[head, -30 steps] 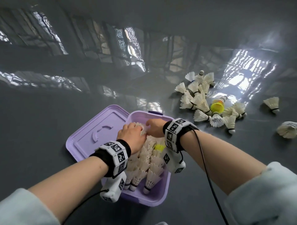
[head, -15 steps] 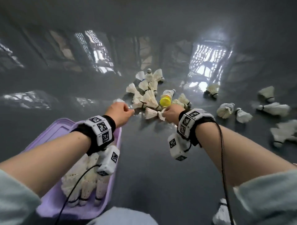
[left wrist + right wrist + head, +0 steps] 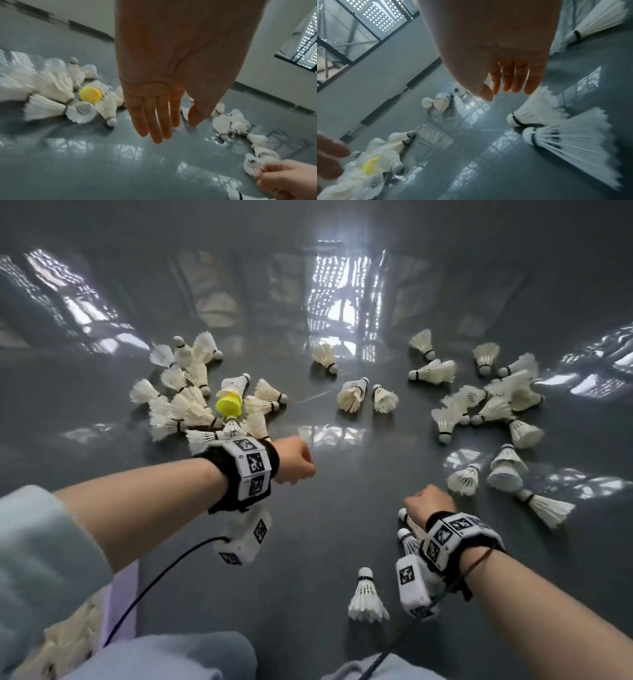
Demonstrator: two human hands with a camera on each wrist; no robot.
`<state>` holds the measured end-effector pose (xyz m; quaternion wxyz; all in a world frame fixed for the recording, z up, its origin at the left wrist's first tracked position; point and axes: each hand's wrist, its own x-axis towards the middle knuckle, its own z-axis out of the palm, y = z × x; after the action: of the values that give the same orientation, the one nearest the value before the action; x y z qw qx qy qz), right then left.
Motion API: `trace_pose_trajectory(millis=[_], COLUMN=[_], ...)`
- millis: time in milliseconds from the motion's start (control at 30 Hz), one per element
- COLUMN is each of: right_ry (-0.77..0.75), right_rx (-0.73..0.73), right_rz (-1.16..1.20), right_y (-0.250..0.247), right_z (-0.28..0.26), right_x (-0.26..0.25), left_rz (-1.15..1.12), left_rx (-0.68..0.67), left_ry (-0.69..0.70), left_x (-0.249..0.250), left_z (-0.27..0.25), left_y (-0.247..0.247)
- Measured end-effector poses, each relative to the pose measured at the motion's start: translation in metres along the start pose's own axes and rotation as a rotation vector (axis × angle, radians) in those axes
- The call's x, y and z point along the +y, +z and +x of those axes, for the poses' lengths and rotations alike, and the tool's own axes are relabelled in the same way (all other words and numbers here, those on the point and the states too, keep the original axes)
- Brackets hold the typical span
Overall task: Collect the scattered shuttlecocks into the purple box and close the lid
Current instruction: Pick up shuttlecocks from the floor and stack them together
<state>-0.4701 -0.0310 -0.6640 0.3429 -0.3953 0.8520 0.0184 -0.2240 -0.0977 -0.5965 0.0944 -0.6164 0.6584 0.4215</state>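
Left hand (image 3: 164, 83) and right hand (image 3: 498, 56) hover over the grey floor (image 3: 308, 542), each grip wide and empty, among scattered shuttlecocks (image 3: 368, 597); purple box (image 3: 123, 604) lower left.

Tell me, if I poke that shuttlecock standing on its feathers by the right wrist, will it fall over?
Probably. The shuttlecock stands on its feather skirt with the round cork on top, so a nudge would likely tip it. It looks very light and would skid on the shiny floor. Its thin feathers could bend if squeezed.
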Motion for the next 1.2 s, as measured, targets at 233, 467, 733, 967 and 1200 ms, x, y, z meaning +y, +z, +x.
trace_pose_trajectory(millis=[233,467,733,967,1200], right_ry=[0.161,0.230,0.315,0.327,0.315], right_rx=[0.114,0.120,-0.045,0.027,0.256], right_rz=[0.223,0.373,0.838,0.949,0.799], right_y=[0.020,0.017,0.047,0.049,0.056], right_z=[-0.015,-0.029,-0.015,0.004,0.018], right_x=[0.055,0.092,0.088,0.065,0.056], left_rz=[0.057,0.337,0.646,0.618,0.458], left_rx=[-0.295,-0.548,-0.522,-0.504,-0.276], left_ry=[0.109,0.369,0.705,0.743,0.496], left_x=[0.032,0.038,0.020,0.017,-0.007], left_z=[0.041,0.044,0.051,0.062,0.094], left_y=[0.103,0.173,0.192,0.184,0.113])
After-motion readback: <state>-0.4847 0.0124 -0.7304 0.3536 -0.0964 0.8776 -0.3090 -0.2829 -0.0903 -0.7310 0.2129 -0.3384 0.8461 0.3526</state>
